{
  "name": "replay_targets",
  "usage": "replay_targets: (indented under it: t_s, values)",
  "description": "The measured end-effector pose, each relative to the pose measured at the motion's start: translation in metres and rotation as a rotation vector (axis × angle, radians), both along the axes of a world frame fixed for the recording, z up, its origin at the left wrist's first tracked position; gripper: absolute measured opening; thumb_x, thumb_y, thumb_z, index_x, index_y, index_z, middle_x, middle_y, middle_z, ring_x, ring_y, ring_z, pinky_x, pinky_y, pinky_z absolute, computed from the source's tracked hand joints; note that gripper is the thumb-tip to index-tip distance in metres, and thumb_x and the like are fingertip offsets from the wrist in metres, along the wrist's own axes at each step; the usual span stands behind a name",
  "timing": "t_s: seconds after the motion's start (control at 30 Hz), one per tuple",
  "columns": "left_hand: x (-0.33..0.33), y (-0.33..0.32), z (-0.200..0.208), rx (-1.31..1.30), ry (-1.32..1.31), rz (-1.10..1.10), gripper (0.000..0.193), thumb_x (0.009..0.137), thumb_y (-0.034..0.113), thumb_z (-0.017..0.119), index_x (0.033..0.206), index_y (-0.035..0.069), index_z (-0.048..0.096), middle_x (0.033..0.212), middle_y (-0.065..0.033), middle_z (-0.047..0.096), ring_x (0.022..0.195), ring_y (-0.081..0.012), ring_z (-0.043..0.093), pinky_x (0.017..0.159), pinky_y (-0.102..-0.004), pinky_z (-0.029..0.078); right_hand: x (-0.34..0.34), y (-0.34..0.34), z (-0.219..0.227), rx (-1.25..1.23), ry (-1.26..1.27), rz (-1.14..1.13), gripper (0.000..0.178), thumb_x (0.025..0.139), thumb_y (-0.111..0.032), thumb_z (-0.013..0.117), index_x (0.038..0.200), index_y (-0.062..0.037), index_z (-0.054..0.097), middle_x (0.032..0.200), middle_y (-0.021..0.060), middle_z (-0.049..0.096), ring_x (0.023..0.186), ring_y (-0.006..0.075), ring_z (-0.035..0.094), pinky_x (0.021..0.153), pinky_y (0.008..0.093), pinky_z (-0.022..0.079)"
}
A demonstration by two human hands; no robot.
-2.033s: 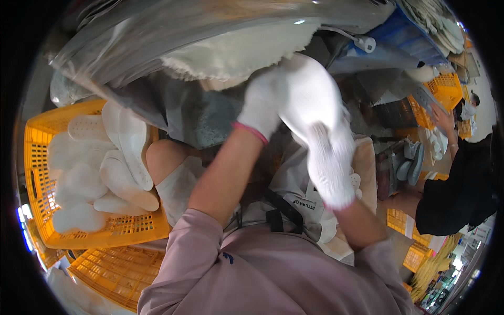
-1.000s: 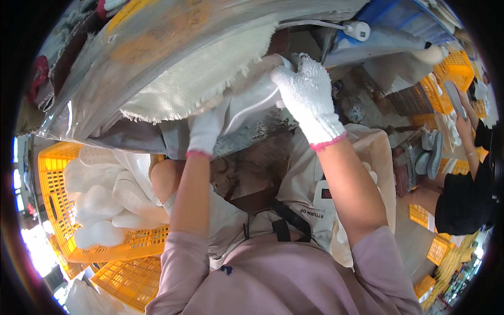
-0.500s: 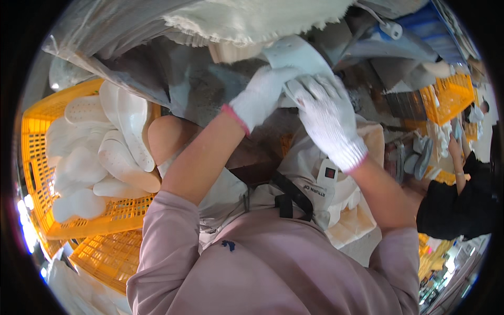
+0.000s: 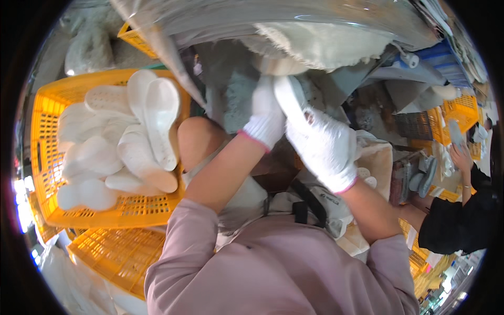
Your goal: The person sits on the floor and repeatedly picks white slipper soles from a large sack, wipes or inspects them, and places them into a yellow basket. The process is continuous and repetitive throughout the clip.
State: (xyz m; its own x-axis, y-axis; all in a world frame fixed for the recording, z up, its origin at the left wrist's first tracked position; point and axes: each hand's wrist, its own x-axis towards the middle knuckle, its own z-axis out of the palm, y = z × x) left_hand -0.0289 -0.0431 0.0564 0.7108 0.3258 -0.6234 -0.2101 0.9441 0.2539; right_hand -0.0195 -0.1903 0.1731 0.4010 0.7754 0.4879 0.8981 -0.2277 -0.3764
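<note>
Both my hands wear white knit gloves with pink cuff edges. They hold a white shoe insole (image 4: 290, 102) on edge, its far end up against a pale tan rounded surface (image 4: 278, 66) below a frayed cream cloth (image 4: 328, 46). My right hand (image 4: 323, 149) is closed round the insole's near end. My left hand (image 4: 264, 113) is at its far left side, with its fingers partly hidden behind the insole. A dark worn spot shows on the right glove.
At left, a yellow plastic crate (image 4: 105, 219) holds many white insoles, with another yellow crate (image 4: 118, 254) below it. Grey plastic sheeting (image 4: 226, 26) hangs above my hands. To the right, a person in black (image 4: 457, 220) holds a grey insole near more yellow crates (image 4: 459, 113).
The insole has turned from flat-facing to edge-on, and its near end now lies in my right hand. The whole view has shifted, with the crate appearing farther right.
</note>
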Motion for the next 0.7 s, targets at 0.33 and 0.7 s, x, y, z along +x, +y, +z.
replay_targets:
  t_s: [0.33, 0.7]
  values:
    - [-0.012, -0.02, 0.012, 0.47, -0.159, -0.053, 0.04, 0.112, 0.042, 0.046, 0.117, 0.006, 0.063, 0.112, -0.0149, 0.071, 0.098, -0.033, 0.072, 0.088, -0.0457, 0.06, 0.015, 0.034, 0.006, -0.125, 0.591, -0.014, 0.031, 0.098, -0.033, 0.074, 0.106, -0.0035, 0.077, 0.088, 0.016, 0.074, 0.081, 0.0231, 0.072, 0.076, 0.0396, 0.057]
    - [0.0, -0.003, 0.013, 0.136, -0.176, -0.03, 0.071, 0.106, 0.066, 0.043, 0.139, 0.005, 0.06, 0.129, -0.0199, 0.067, 0.11, -0.039, 0.068, 0.085, -0.0552, 0.059, -0.021, 0.03, 0.048, -0.148, 1.238, -0.076, 0.033, 0.094, -0.023, 0.074, 0.116, 0.0008, 0.067, 0.095, 0.018, 0.074, 0.082, 0.0332, 0.073, 0.075, 0.0427, 0.058]
